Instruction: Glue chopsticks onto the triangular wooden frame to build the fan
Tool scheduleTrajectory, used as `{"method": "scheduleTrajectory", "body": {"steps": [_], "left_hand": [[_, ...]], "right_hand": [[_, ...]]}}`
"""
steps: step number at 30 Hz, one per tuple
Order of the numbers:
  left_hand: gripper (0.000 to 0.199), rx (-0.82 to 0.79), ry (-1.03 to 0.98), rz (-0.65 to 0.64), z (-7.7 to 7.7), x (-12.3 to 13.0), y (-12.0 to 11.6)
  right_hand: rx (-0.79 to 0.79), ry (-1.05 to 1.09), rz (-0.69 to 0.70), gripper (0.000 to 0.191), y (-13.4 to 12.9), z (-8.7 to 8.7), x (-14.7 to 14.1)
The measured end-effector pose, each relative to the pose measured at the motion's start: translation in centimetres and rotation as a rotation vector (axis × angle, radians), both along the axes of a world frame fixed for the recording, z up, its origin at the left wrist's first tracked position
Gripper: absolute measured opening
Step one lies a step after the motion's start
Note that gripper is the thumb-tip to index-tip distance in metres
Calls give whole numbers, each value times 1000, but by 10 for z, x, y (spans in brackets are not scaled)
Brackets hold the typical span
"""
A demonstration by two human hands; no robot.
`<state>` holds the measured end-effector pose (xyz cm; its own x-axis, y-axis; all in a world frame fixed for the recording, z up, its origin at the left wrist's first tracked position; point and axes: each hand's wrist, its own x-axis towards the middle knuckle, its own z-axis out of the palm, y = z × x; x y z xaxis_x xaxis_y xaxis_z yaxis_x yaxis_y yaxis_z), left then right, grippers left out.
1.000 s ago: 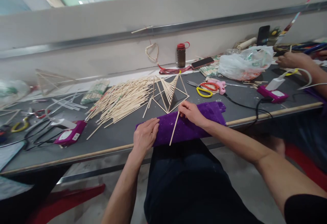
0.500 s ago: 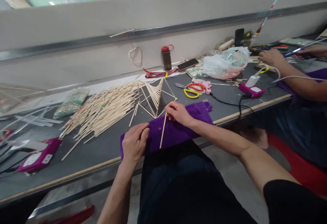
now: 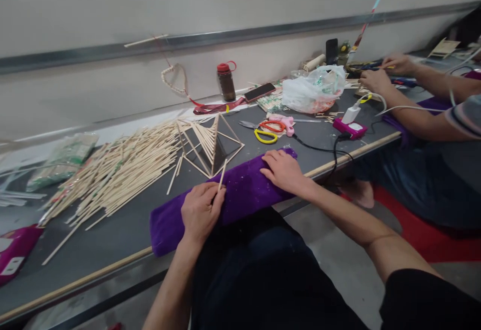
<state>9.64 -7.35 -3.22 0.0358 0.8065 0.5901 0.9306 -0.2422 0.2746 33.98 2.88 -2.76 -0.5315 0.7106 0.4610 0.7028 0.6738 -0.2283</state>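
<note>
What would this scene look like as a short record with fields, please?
Left hand: over the purple cloth, holding one stick
Right hand: resting open on the cloth, no stick in it
Behind the cloth: frame of sticks
Left of the frame: pile of loose sticks
Right of the frame: scissors
Near the wall: red-lidded bottle

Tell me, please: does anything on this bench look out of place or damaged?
Nothing looks clearly damaged. One stray stick juts from the stick pile toward the front edge of the bench, beyond the other ends. Pale specks dot the purple cloth, so it looks littered.
</note>
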Motion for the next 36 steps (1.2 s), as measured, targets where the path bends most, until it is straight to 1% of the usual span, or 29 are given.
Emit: {"method": "scheduleTrajectory", "body": {"steps": [3,4,6,7,9,10,11,12,13,15,17,21,24,27,29,30,32,34,36], "left_hand": [[20,29,25,-6,5,10,5],[20,32,10,-34,8,16,9],[19,14,-37,-134,15,33,18],[20,-1,-50,-193,18,42,24],[22,-51,-14,-288,25,59,37],[24,-81,14,-317,27,66,45],[25,-112,42,-339,29,73,52],[25,-141,68,-357,29,78,60],[25,-166,91,-373,29,81,67],[24,-205,128,-401,25,87,80],[24,-234,139,-412,19,90,88],[26,-230,131,-416,7,92,91],[25,-176,161,-431,4,92,87],[24,-139,192,-457,4,91,85],[25,-126,204,-477,4,90,84],[25,-123,206,-483,4,90,84],[25,-122,205,-488,3,90,85],[26,-124,202,-485,2,89,85],[26,-132,198,-481,2,89,85]], "right_hand": [[43,-100,34,42,-7,-12,12],[53,-98,60,43,-7,-14,14],[35,-49,115,38,2,-14,21],[11,-9,118,35,10,-13,27],[-41,52,43,33,35,-7,42],[-48,47,-28,33,49,-3,50],[-51,-2,-71,35,63,0,57],[-57,-80,-68,39,76,4,64],[-68,-169,-28,43,88,6,70],[-113,-321,95,44,105,10,76],[-155,-384,171,40,113,11,79],[-178,-370,170,27,111,8,82],[-175,-340,125,20,109,6,85],[-137,-252,14,20,113,12,89],[-82,-161,-84,23,118,23,92],[-57,-81,-124,24,121,31,93],[-33,160,-165,20,127,47,97],[-43,451,-165,13,132,66,100],[-44,676,-162,11,140,87,103]]}}
